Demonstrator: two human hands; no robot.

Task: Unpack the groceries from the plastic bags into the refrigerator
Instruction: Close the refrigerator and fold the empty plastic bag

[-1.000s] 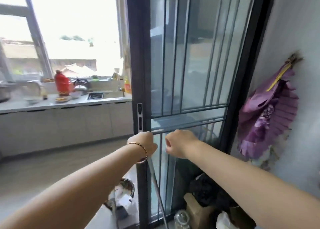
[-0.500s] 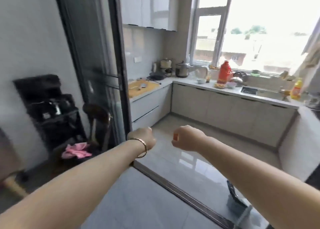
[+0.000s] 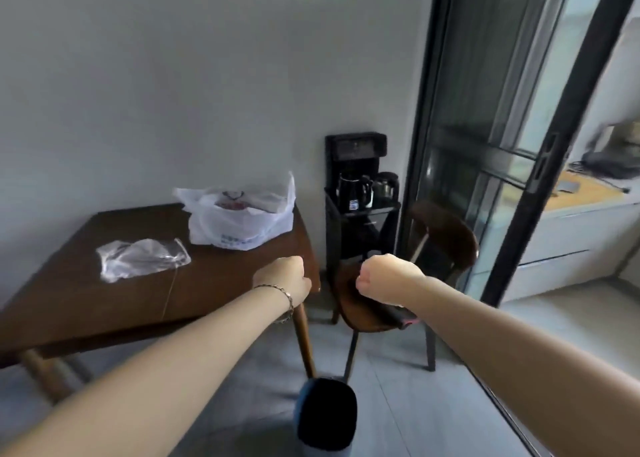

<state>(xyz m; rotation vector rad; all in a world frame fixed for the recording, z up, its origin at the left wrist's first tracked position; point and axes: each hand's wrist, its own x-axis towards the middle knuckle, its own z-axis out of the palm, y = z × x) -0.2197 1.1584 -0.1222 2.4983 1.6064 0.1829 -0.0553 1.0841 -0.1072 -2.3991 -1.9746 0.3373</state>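
White plastic bag (image 3: 242,217), full, at the table's (image 3: 214,283) far edge; clear bag (image 3: 142,259) lying flat beside it. Left hand (image 3: 285,282) and right hand (image 3: 388,278): fists, empty, near the table corner. Advised: lift the white bag by both handles, level.

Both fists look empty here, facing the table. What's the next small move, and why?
Probably reach the left hand toward the white plastic bag on the table. That bag bulges with goods, while the clear bag beside it lies flat. The left hand and the right hand are both curled and hold nothing, so either is free.
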